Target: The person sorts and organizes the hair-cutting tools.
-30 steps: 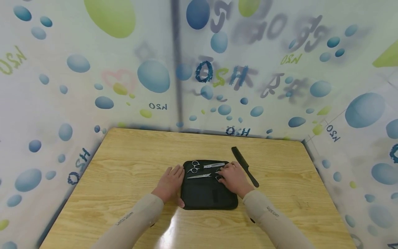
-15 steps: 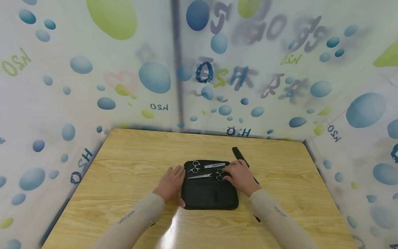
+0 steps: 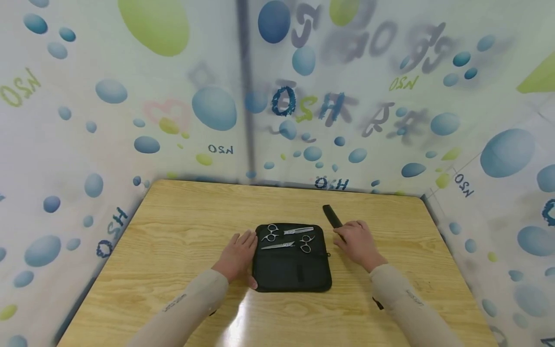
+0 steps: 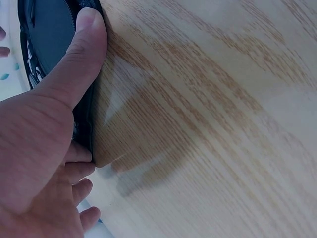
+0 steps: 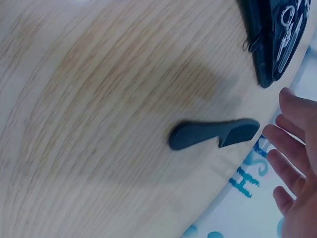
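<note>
A black zip case [image 3: 277, 274] lies opened flat on the table, with two pairs of silver hair scissors [image 3: 279, 246] tucked in its upper half. My left hand [image 3: 236, 253] rests along the case's left side, fingers extended; in the left wrist view its thumb [image 4: 88, 25] lies on the edge of the case. To the right, a black handled comb [image 3: 331, 216] lies slanting on the wood. My right hand [image 3: 356, 241] is over the comb's lower part, hiding it in the head view. The right wrist view shows those fingers loosely spread, apart from the comb [image 5: 213, 133].
The light wooden table [image 3: 191, 212] meets a printed wall [image 3: 217, 164] at its back edge. Side walls with bubble shapes stand left and right. A small zip pull [image 5: 246, 45] sticks out from the case's right side.
My right hand has moved right, off the scissors' finger rings and over the comb. The scissors stay in the case, their rings now fully visible. My left hand has not moved.
</note>
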Demonstrator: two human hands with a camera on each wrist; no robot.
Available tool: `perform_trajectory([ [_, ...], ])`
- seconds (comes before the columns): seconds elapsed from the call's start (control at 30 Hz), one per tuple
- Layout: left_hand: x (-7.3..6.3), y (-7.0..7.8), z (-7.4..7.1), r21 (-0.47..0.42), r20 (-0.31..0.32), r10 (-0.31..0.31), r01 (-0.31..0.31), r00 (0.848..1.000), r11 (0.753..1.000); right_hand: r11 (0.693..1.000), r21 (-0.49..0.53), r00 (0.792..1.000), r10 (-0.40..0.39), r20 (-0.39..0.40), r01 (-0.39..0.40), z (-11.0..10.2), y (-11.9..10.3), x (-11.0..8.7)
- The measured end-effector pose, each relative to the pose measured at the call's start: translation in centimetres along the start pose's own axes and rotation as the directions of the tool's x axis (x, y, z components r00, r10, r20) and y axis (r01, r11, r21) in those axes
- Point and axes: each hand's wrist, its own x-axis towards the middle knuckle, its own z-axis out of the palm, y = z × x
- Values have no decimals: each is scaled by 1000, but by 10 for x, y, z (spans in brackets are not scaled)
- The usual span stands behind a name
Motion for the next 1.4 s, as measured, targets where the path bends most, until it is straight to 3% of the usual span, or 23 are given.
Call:
perform_trajectory([
  [0.43, -3, -1, -1, -13, 0, 4, -4, 1000, 1000, 994, -44, 993, 103, 52, -100, -1, 19, -7],
  [0.9, -2, -2, 0, -15, 8, 8, -8, 1000, 1000, 987, -99, 986, 133, 98, -123, 8, 23, -20],
  [1.4, -2, -3, -1, 3, 9, 9, -9, 1000, 1000, 981, -91, 972, 183, 149, -171, 19, 24, -17],
])
